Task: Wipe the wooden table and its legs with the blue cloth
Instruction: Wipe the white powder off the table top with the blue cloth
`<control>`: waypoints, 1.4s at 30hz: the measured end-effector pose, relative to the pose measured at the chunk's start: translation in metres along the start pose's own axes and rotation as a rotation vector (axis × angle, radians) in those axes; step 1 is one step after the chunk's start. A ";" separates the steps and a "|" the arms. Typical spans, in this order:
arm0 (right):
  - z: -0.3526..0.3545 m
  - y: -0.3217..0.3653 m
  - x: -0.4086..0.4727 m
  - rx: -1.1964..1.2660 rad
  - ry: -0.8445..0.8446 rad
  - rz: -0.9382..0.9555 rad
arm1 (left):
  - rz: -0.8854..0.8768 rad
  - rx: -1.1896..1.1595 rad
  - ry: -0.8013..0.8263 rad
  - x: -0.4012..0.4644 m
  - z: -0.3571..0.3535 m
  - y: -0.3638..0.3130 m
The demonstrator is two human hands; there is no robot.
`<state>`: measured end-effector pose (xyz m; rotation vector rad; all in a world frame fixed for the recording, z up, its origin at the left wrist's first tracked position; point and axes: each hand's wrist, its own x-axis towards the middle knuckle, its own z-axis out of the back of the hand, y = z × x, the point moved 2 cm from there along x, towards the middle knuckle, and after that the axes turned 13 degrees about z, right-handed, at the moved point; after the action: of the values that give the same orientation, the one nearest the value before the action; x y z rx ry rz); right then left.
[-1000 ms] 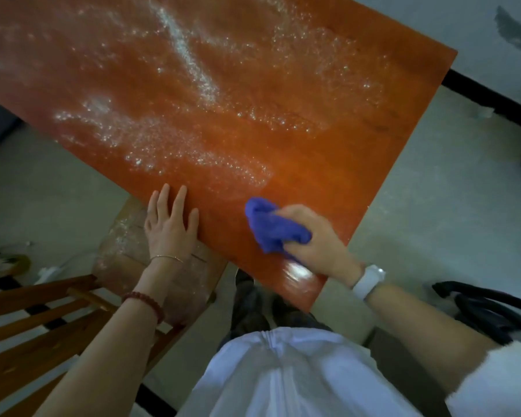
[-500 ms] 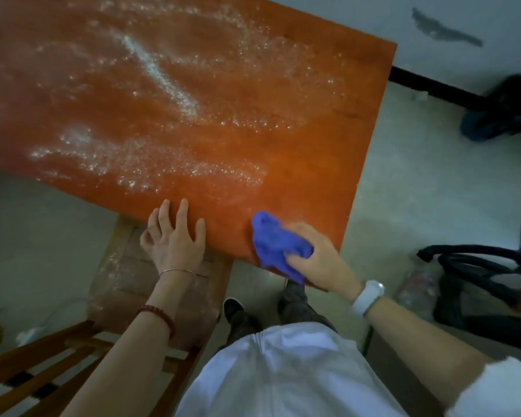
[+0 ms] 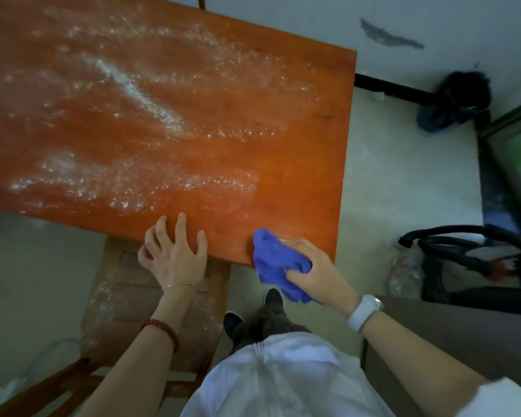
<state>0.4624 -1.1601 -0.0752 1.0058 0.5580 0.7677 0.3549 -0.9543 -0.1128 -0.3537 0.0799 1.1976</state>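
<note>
Blue cloth (image 3: 278, 263) is bunched in the right hand (image 3: 316, 270), fingers curled round it, firm grip; it sits at the near edge of the orange wooden worktop (image 3: 253, 139), close to the near right corner, partly draped over that edge. Left hand (image 3: 175, 254) has nothing in its grip: fingers bent, tips braced on the near edge, well left of the cloth.

Key relation: the unwiped wet streaks (image 3: 139, 182) lie ahead and to the left of the cloth; the top's long axis runs left-right across the view. Right hand is nearer to the job, so I'd expect the next stroke to go forward-left along that axis. Legs not in view from here.

No brands, labels or readable writing; the white wrist band (image 3: 364, 311) shows none.
</note>
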 end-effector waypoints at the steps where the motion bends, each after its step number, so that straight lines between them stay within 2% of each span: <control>1: 0.009 0.000 0.014 0.021 -0.111 -0.009 | 0.004 0.002 0.002 0.000 0.000 -0.001; 3: 0.028 -0.005 0.046 -0.063 -0.341 0.007 | 0.011 0.001 0.005 0.000 0.001 -0.001; 5: 0.046 -0.017 0.084 -0.216 -0.461 0.009 | 0.016 0.014 0.000 0.001 0.002 -0.001; 10: 0.078 -0.037 0.172 -0.434 -0.547 -0.037 | 0.051 0.009 -0.006 0.011 0.007 -0.002; 12: 0.087 -0.041 0.200 -0.483 -0.531 -0.134 | 0.103 -0.044 -0.026 0.021 0.012 -0.003; 14: 0.080 -0.044 0.216 -0.586 -0.434 -0.235 | 0.174 -0.091 -0.039 0.034 0.017 -0.001; 15: 0.068 -0.040 0.218 -0.648 -0.382 -0.216 | 0.215 -0.104 -0.050 0.042 0.018 0.002; 16: 0.049 -0.036 0.212 -0.702 -0.327 -0.126 | 0.250 -0.109 -0.061 0.050 0.021 0.007; 18: -0.002 -0.018 0.182 -0.715 -0.185 0.232 | 0.302 -0.118 -0.072 0.063 0.026 0.018; 20: -0.054 -0.001 0.133 -0.614 0.102 0.554 | 0.311 -0.110 -0.069 0.074 0.031 0.029; 21: -0.075 0.004 0.113 -0.509 0.273 0.622 | 0.291 -0.096 -0.070 0.078 0.034 0.035; 23: -0.086 0.019 0.104 -0.202 0.499 0.593 | 0.235 -0.073 -0.070 0.083 0.039 0.044; 24: -0.082 0.024 0.112 -0.107 0.508 0.574 | 0.217 -0.067 -0.068 0.085 0.041 0.046; 26: -0.054 0.031 0.139 0.020 0.349 0.539 | 0.217 -0.072 -0.062 0.086 0.041 0.048; 28: -0.015 0.026 0.176 0.048 0.018 0.415 | 0.234 -0.094 -0.068 0.084 0.039 0.046; 30: 0.020 0.011 0.209 -0.118 -0.264 0.294 | 0.269 -0.123 -0.087 0.082 0.037 0.042; 32: 0.043 -0.010 0.238 -0.285 -0.450 0.128 | 0.305 -0.150 -0.113 0.080 0.033 0.038; 35: 0.059 -0.028 0.266 -0.428 -0.538 -0.152 | 0.338 -0.192 -0.152 0.081 0.030 0.033; 37: 0.043 -0.025 0.271 -0.523 -0.434 -0.192 | 0.343 -0.202 -0.160 0.080 0.029 0.035; 39: -0.003 -0.011 0.261 -0.596 -0.276 0.005 | 0.303 -0.190 -0.155 0.081 0.031 0.039; 41: -0.059 0.012 0.222 -0.597 -0.102 0.365 | 0.248 -0.192 -0.152 0.085 0.034 0.047; 42: -0.085 0.020 0.193 -0.549 0.044 0.516 | 0.224 -0.223 -0.159 0.088 0.038 0.052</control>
<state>0.5137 -0.9571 -0.1074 0.6168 0.0956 1.3177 0.3345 -0.8466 -0.1106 -0.4518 -0.1573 1.4569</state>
